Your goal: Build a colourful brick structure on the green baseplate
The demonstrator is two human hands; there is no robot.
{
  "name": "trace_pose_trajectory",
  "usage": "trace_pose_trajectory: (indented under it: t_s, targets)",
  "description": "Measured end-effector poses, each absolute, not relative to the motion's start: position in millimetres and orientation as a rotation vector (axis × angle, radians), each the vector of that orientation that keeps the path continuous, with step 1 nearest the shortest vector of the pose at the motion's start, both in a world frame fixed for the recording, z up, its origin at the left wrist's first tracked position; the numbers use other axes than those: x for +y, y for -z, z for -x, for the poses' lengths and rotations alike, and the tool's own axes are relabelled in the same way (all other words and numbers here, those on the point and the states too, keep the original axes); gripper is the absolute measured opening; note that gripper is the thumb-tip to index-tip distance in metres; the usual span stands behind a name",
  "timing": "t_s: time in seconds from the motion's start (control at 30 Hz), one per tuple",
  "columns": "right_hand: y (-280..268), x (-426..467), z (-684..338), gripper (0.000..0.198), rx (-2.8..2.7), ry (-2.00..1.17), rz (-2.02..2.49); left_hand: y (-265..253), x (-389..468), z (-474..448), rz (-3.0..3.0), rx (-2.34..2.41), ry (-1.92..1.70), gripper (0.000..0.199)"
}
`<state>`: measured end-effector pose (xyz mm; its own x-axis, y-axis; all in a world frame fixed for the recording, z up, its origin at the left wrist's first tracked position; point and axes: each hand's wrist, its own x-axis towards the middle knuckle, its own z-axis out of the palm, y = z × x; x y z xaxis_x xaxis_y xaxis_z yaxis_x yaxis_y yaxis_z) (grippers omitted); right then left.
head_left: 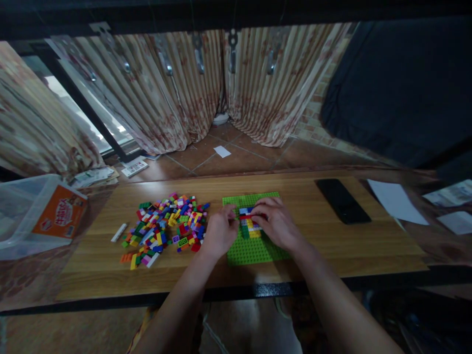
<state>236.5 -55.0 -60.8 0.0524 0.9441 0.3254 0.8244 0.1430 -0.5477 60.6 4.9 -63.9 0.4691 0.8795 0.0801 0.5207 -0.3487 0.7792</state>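
Observation:
A green studded baseplate [243,253] lies on the wooden table between my hands. On it stands a small build of toy bricks in yellow [254,233], white, blue and green. My right hand [276,221] reaches over the build from the right, its fingertips pinching a red brick [246,217] at the build's upper part. At the plate's left edge is my left hand [221,231], fingers curled in close to the red brick's left end. What the left fingertips hold, if anything, is too small to make out.
A pile of loose colored bricks [162,226] spreads left of the plate, with a long white brick [119,232] beside it. A black phone [342,200] lies to the right, near white paper [396,199]. A clear plastic bin [33,196] stands at the far left.

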Motion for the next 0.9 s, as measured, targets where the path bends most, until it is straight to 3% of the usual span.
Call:
trace_pose_trajectory:
  t_s: [0.9]
  targets:
    - [71.5, -52.0, -237.3, 0.01, -1.538, -0.359, 1.759, 80.0, 14.2, -74.9, -1.722, 1.233, -0.709, 0.03]
